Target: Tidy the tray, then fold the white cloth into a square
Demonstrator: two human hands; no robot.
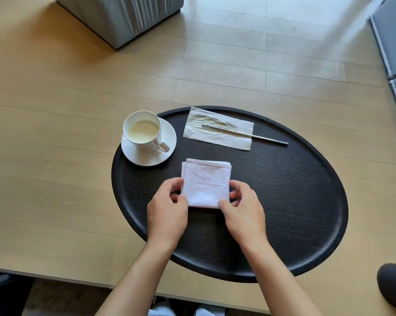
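Thumb and fingers of the left hand (167, 210) and right hand (242, 208) pinch the near corners of the white cloth (206, 182), folded almost square on the dark tray (306, 201); soft, light, limp, best held by its corners

Both hands pinch the folded white cloth (206, 182) on the black tray (306, 201). Left hand (167, 215) fingers grip its left edge; right hand (242, 213) fingers grip its right.
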